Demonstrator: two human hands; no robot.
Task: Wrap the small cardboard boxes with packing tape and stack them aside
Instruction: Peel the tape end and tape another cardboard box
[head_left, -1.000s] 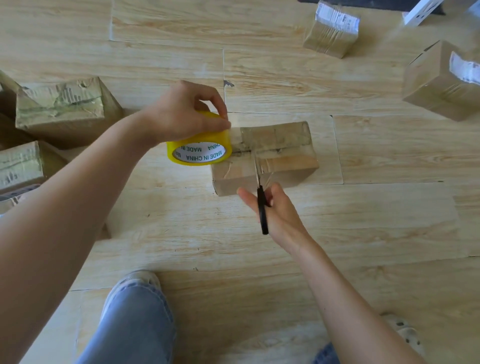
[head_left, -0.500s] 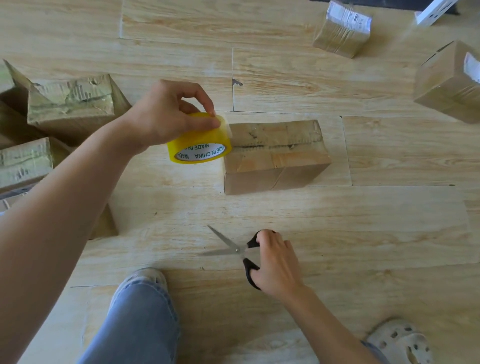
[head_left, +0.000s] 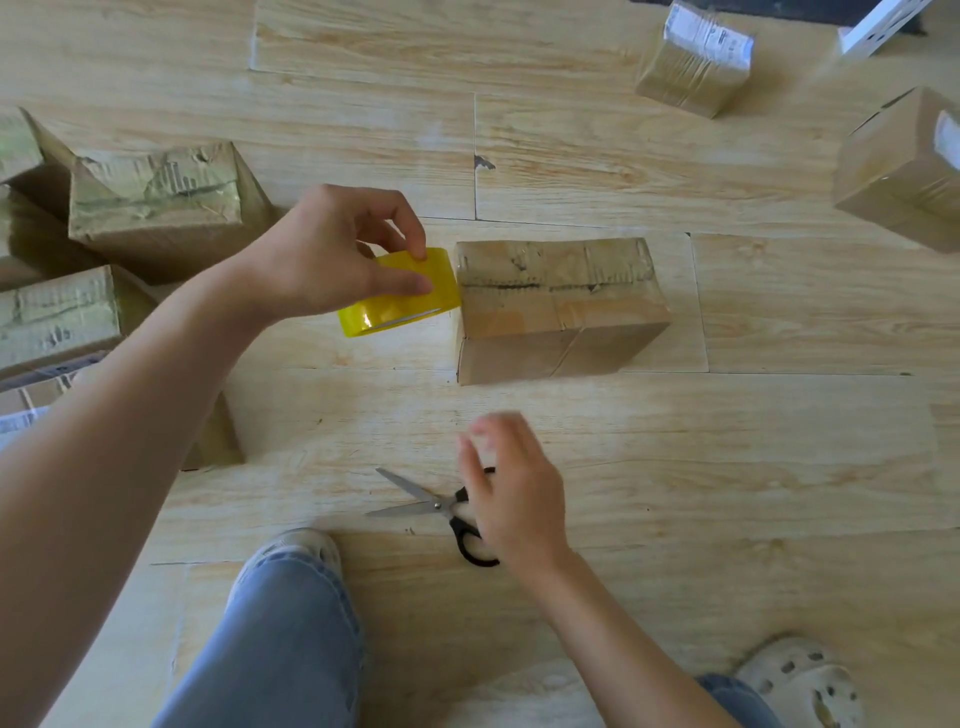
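Note:
A small cardboard box (head_left: 558, 306) with tape across its top lies on the wooden floor in the middle. My left hand (head_left: 332, 254) holds a yellow roll of packing tape (head_left: 402, 299) just left of the box, the roll close to the box's left edge. My right hand (head_left: 511, 488) hovers with relaxed fingers over black-handled scissors (head_left: 441, 506), which lie open on the floor in front of the box. The hand covers part of the handles and holds nothing.
Several taped boxes (head_left: 156, 202) are piled at the left. Two more wrapped boxes sit far right, one at the top (head_left: 693, 57) and one at the edge (head_left: 898, 166). My jeans leg (head_left: 270, 649) and a pale shoe (head_left: 802, 680) are at the bottom.
My right hand cut the tape at the box, carried the scissors down to the floor and let them go. The left hand tilted the roll flatter beside the box.

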